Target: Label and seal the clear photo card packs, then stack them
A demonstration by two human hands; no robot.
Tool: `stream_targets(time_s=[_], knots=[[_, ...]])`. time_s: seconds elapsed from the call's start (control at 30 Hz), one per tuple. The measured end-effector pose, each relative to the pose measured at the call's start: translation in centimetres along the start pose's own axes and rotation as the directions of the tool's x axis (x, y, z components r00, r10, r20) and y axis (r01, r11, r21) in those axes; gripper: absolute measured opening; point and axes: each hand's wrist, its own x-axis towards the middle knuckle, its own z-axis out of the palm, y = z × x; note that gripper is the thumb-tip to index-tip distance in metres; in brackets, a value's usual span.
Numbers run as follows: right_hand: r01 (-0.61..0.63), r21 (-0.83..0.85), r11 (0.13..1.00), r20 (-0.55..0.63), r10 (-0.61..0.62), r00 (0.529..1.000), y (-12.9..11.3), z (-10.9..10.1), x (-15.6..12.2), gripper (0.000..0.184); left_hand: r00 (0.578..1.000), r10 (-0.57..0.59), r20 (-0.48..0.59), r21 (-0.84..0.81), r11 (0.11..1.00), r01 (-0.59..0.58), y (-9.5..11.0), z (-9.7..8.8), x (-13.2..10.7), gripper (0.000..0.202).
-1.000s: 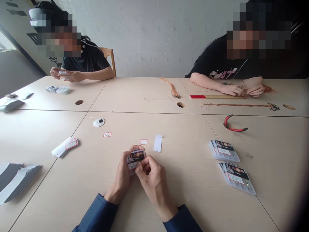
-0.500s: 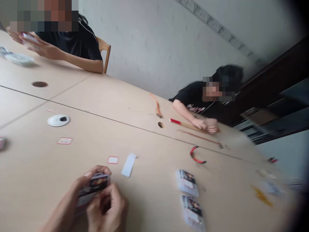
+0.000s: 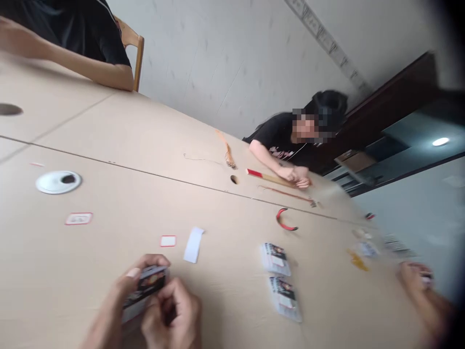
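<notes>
Both my hands are low at the bottom of the tilted view, closed round one small black-and-red packet [image 3: 147, 286]. My left hand [image 3: 116, 300] curls round its far edge with the fingers over the top. My right hand [image 3: 172, 315] pinches the packet's near side. Just beyond the hands a red-bordered sticker [image 3: 168, 241] and a white paper strip [image 3: 193, 245] lie flat on the beige table [image 3: 119, 145]. Two stacks of similar packets [image 3: 275, 259] [image 3: 285, 298] lie to the right.
A white round cap [image 3: 58, 182] and another sticker [image 3: 78, 218] lie at left. A red curved tool [image 3: 285, 220] sits past the stacks. A person in black [image 3: 290, 145] works at the far side, another's arm [image 3: 72, 63] rests at upper left, another person's hand [image 3: 414, 278] at right.
The view has swung right and tilted, bringing a doorway and another person's hand at the right into sight. My hands keep hold of the packet and have barely shifted.
</notes>
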Motion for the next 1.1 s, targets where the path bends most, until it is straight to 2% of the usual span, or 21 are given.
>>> stream_targets(time_s=[0.03, 0.07, 0.17, 0.23, 0.4, 0.5, 0.6, 0.77, 0.9, 1.1], knots=[[-0.001, 0.048, 0.999, -0.005, 0.001, 1.0, -0.1, 0.2, 0.1, 0.033, 0.998, -0.043, 0.05, 0.06, 0.997, 0.04, 0.5, 0.4, -0.3, 0.032], [-0.002, 0.1, 0.995, 0.058, -0.004, 0.998, -0.3, 0.1, 0.1, 0.034, 0.994, -0.072, 0.085, 0.095, 0.993, 0.064, 0.7, 0.8, -0.5, 0.034], [-0.06, 0.141, 0.988, 0.181, 0.033, 0.983, -1.0, -1.1, 0.4, 0.033, 0.994, -0.064, 0.086, 0.1, 0.993, 0.055, 1.0, 1.7, -1.2, 0.038], [-0.062, 0.157, 0.986, 0.275, 0.017, 0.961, -1.3, -1.9, 0.6, 0.034, 0.995, -0.04, 0.095, 0.164, 0.986, 0.024, 1.1, 2.0, -1.3, 0.04], [-0.074, 0.16, 0.984, 0.315, 0.02, 0.949, -1.0, -2.4, 0.8, 0.037, 0.992, 0.0, 0.125, 0.248, 0.968, -0.031, 1.4, 1.9, -0.9, 0.047], [-0.077, 0.191, 0.978, 0.296, 0.018, 0.955, -0.1, -1.9, 0.7, 0.04, 0.997, 0.012, 0.079, 0.294, 0.955, -0.035, 1.5, 2.0, -0.9, 0.044], [-0.065, 0.217, 0.974, 0.253, 0.008, 0.968, 0.4, -1.6, 0.9, 0.041, 0.996, 0.003, 0.091, 0.323, 0.946, -0.032, 1.6, 1.9, -1.0, 0.046], [-0.122, 0.26, 0.958, 0.258, 0.053, 0.965, -1.4, -2.2, 1.4, 0.047, 0.995, -0.02, 0.096, 0.368, 0.93, -0.017, 1.5, 1.2, -0.5, 0.052], [-0.093, 0.254, 0.963, 0.214, 0.038, 0.976, -3.0, -2.7, 1.5, 0.034, 0.996, 0.003, 0.084, 0.357, 0.933, -0.033, 1.5, 1.5, -0.4, 0.045], [-0.008, 0.209, 0.978, 0.128, -0.02, 0.992, -3.8, -2.8, 1.5, 0.019, 0.997, 0.07, 0.044, 0.411, 0.908, -0.082, 2.2, 2.6, -1.0, 0.04]])
